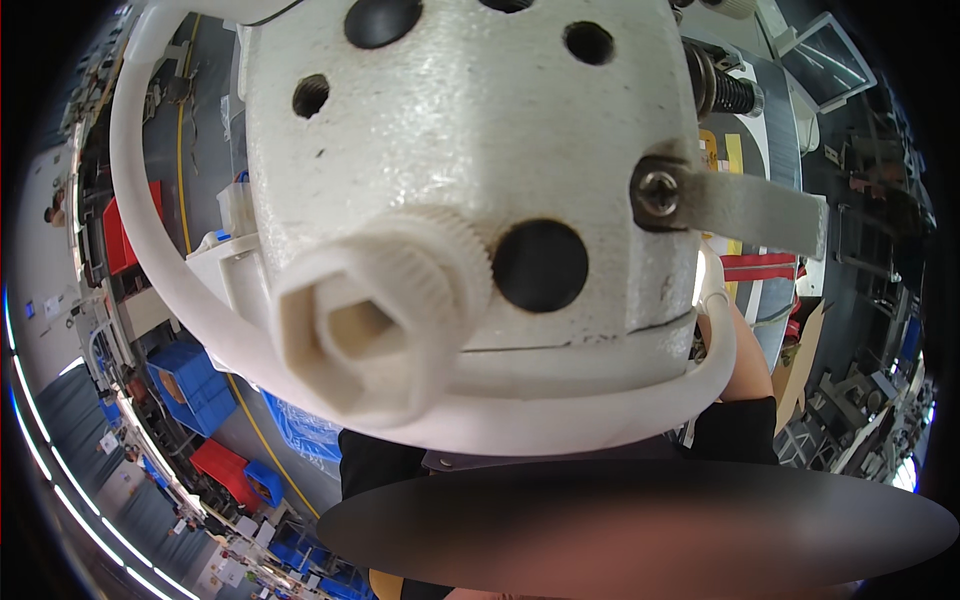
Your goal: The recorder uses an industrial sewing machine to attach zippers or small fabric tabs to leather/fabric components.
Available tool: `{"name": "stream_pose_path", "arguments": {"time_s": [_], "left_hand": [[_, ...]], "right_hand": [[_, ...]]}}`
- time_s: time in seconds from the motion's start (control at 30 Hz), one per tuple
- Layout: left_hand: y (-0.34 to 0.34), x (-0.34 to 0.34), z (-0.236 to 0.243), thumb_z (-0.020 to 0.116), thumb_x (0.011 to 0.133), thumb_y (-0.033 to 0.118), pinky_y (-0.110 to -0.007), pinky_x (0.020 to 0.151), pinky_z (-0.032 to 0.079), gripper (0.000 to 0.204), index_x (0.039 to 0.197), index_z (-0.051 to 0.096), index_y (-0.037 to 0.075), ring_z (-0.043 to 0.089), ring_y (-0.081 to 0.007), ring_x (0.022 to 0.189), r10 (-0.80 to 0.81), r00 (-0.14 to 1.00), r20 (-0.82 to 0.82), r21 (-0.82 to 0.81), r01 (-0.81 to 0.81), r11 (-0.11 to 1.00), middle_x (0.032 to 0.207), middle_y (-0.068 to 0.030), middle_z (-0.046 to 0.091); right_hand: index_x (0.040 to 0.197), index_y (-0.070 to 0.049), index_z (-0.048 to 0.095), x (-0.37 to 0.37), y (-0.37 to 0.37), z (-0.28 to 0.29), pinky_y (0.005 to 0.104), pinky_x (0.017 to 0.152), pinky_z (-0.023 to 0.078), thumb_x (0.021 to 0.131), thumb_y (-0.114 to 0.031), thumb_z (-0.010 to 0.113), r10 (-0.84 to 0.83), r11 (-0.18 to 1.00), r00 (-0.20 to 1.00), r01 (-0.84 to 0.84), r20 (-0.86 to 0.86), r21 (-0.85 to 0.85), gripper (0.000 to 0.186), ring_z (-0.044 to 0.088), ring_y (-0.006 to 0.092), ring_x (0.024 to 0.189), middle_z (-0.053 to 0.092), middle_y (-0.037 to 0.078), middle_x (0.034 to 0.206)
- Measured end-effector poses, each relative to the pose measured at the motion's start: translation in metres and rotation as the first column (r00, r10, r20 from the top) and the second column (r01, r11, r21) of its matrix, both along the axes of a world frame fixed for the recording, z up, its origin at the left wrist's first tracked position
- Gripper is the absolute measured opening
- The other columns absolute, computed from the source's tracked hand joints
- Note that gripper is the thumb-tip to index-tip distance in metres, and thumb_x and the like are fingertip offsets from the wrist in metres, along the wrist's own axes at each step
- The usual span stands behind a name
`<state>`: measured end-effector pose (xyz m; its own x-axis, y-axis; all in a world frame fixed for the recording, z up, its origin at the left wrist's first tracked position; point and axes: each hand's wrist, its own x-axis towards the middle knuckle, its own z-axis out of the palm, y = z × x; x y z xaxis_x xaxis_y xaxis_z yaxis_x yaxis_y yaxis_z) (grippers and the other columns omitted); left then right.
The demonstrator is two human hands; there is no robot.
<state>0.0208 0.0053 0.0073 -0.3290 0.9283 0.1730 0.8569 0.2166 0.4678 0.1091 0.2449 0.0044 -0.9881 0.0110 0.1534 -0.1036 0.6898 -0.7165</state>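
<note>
- Filling most of the head view, the white machine head, a sewing-machine casting by the look of it, sits very close to the camera, with a rough painted surface and several round dark holes.
- A ribbed white knob with a hexagonal recess projects from the lower left of the casting.
- A grey metal bracket is fixed by a screw on the right side; a dark coiled spring sits above it.
- A white tube curves around the left and lower edges of the casting.
- The right hand, in a white glove, shows only partly behind the casting's right edge, above a bare forearm and dark sleeve; its finger position cannot be told.
- The left hand is not in view.
- Blue bins and red bins lie on the floor at lower left.
</note>
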Motion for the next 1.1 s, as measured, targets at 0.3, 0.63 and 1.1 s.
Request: {"name": "stream_pose_path", "arguments": {"time_s": [0.3, 0.63, 1.1], "left_hand": [[0.001, 0.008, 0.001, 0.069, 0.082, 0.008, -0.039, 0.108, 0.036, 0.034, 0.114, 0.061, 0.000, 0.041, -0.0303, 0.133, 0.033, 0.997, 0.071, -0.043, -0.030, 0.999, 0.141, -0.0167, 0.045], [-0.001, 0.012, -0.011, 0.070, 0.080, 0.013, -0.037, 0.098, 0.044, 0.036, 0.113, 0.062, 0.003, 0.054, -0.0262, 0.117, 0.007, 0.999, 0.051, -0.131, 0.000, 0.991, 0.132, -0.0151, 0.053], [-0.002, -0.002, -0.010, 0.072, 0.077, 0.017, -0.035, 0.085, 0.048, 0.037, 0.110, 0.064, 0.004, 0.060, -0.0229, 0.098, -0.090, 0.993, -0.072, -0.131, 0.080, 0.988, 0.117, -0.0115, 0.061]], "right_hand": [[0.109, -0.008, 0.067, 0.013, -0.003, 0.000, 0.0390, 0.103, 0.044, 0.073, -0.014, 0.065, -0.037, 0.990, 0.996, 0.048, 0.080, -0.134, 0.037, 0.058, 0.0223, 0.118, 0.065, 0.006, 0.120], [0.109, -0.008, 0.067, -0.004, 0.000, -0.004, 0.0388, 0.103, 0.044, 0.073, -0.015, 0.066, -0.071, 0.956, 0.985, 0.112, 0.156, -0.271, 0.037, 0.058, 0.0217, 0.118, 0.064, 0.006, 0.120], [0.104, -0.007, 0.066, -0.021, -0.028, 0.038, 0.0371, 0.092, 0.049, 0.071, -0.014, 0.071, -0.158, 0.932, 0.979, 0.191, 0.130, -0.309, 0.035, 0.062, 0.0223, 0.106, 0.065, 0.007, 0.112]]}}
